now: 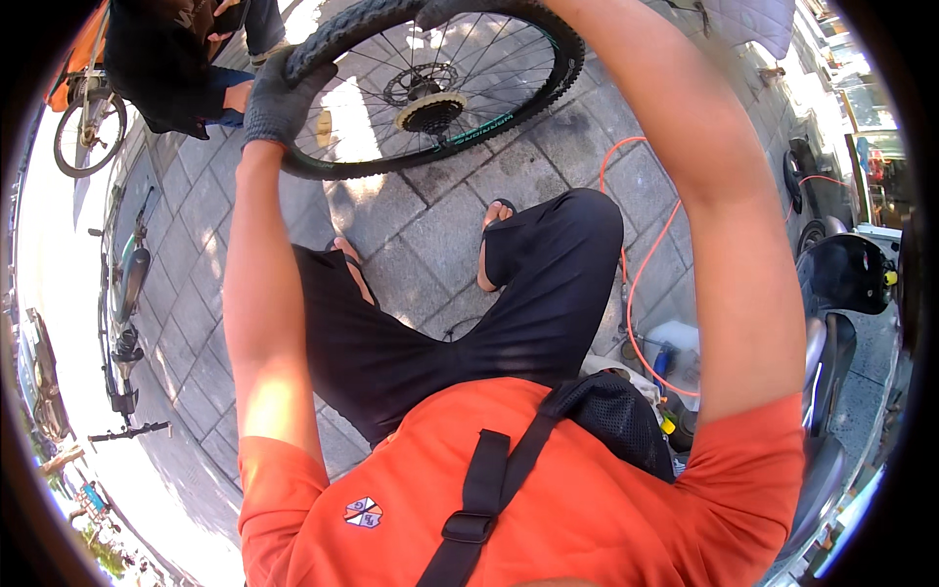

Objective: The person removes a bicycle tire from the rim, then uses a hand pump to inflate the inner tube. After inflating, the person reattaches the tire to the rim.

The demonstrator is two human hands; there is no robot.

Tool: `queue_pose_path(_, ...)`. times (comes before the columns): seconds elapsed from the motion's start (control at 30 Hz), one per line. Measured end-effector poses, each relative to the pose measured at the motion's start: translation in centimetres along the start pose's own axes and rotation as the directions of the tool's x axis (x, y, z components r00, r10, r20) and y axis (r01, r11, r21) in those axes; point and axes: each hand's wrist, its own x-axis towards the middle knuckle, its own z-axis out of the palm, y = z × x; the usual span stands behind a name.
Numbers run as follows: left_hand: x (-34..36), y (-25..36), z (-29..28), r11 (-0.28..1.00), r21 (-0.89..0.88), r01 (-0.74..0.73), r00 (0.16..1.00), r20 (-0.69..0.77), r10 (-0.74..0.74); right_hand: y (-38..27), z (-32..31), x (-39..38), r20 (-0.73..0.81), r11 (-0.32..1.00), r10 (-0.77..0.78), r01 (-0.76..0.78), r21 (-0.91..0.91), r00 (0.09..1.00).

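A bicycle wheel (430, 108) with a knobby black tyre, disc rotor, cassette and green lettering on its rim is held up at the top of the head view. My left hand (279, 98), in a grey glove, is closed around the tyre at its left side. My right hand (440, 10), also in a dark glove, is on the tyre at the top edge of the frame; its fingers are mostly cut off or hidden, so I cannot tell its grip.
A co-worker in dark clothes (161, 59) stands upper left beside a bicycle (90, 137). Another bicycle (132, 274) is at left. An orange hose (641, 279) crosses the paving (411, 245) near tools (670, 362). A black scooter box (841, 274) is at right.
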Motion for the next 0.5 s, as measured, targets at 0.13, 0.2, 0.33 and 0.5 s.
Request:
queue_pose_path(0.13, 1.0, -1.9, -1.4, 0.997, -0.035, 0.069, 0.98, 0.187, -0.061, 6.7, 0.0, -2.7, -0.379, 0.883, 0.443, -0.323, 0.34, 0.812)
queue_pose_path(0.2, 0.9, -2.6, -2.7, 0.992, 0.036, 0.12, 0.975, 0.185, -0.125, 8.5, 4.4, -4.6, -0.449, 0.702, 0.678, -0.329, 0.632, 0.582)
queue_pose_path(0.33, 0.0, -2.9, -3.6, 0.981, 0.053, 0.186, 0.965, 0.176, -0.193, 9.0, 12.2, -8.1, 0.026, 0.036, 0.916, -0.148, 0.988, 0.4)
queue_pose_path(0.5, -1.5, -3.7, -4.5, 0.958, -0.009, 0.287, 0.938, 0.207, -0.279, 7.1, 21.0, -11.2, 0.421, -0.185, 0.835, -0.54, 0.821, 0.355)
